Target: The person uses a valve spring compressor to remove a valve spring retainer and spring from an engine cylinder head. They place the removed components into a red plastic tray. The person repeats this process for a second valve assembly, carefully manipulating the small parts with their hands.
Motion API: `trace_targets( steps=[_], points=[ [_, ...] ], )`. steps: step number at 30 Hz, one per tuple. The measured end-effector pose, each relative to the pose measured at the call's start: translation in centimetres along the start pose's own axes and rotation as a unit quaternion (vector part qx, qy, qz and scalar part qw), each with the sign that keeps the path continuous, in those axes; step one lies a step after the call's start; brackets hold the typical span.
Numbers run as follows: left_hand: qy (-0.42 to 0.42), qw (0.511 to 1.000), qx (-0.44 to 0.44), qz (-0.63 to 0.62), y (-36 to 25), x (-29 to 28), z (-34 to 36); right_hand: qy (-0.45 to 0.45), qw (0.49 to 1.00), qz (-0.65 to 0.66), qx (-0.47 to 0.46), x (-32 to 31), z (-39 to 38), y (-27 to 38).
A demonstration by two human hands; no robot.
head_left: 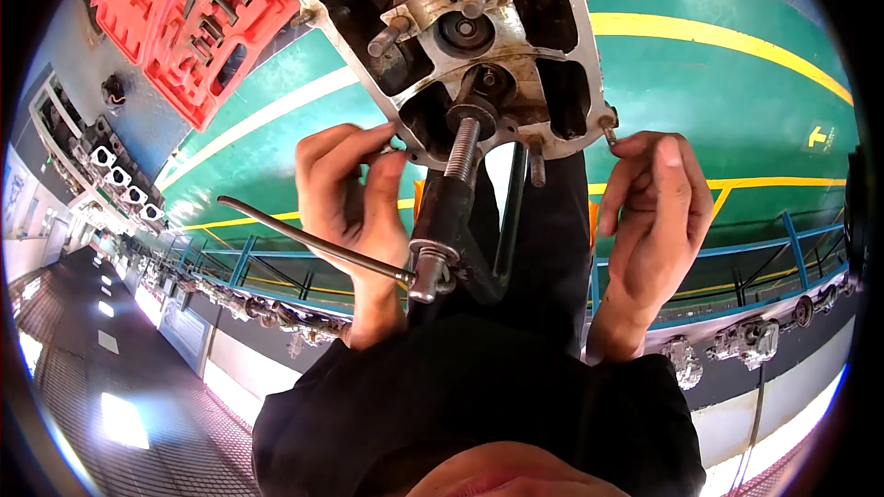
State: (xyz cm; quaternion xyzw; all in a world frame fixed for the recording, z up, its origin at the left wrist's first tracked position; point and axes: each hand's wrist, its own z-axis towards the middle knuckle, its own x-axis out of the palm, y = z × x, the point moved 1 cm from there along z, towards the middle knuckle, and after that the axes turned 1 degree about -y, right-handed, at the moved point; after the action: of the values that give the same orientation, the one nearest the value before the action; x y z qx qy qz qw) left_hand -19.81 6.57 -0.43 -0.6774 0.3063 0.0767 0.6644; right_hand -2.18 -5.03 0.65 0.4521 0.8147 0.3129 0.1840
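Note:
A metal engine cylinder head stands in front of me, with valve springs and studs in its open top. A black valve spring compressor is clamped over its near end; its threaded screw runs up to the head and its thin bent handle bar sticks out to the left. My left hand is beside the head's near left corner, thumb and forefinger apart with a gap between them. My right hand is loosely curled at the near right corner, its forefinger tip by a small stud. Neither hand holds the compressor.
At the far left a red tool case lies open with several dark sockets or adaptors in it. More engine parts stand at the left. A blue rail and a row of metal parts run behind me. The floor is green with yellow lines.

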Motion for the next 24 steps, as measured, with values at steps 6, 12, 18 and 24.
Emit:
trace_targets(
  steps=[6, 12, 18, 24],
  points=[
    [0.053, 0.988, -0.145, -0.011, -1.6, 0.2, 0.3, 0.024, 0.994, -0.105, 0.01, 1.8, -1.3, 2.6],
    [0.032, 0.984, -0.176, -0.012, -2.8, 1.4, 0.2, 0.186, 0.964, -0.142, 0.125, 2.7, -1.1, 4.2],
    [0.026, 0.972, -0.229, -0.049, -3.4, 1.4, 0.6, 0.271, 0.927, -0.195, 0.172, 4.1, -0.8, 4.2],
    [-0.145, 0.893, -0.409, -0.123, -5.8, 2.4, -0.5, 0.3, 0.895, -0.282, 0.17, 4.2, 1.0, 4.5]
  ],
)
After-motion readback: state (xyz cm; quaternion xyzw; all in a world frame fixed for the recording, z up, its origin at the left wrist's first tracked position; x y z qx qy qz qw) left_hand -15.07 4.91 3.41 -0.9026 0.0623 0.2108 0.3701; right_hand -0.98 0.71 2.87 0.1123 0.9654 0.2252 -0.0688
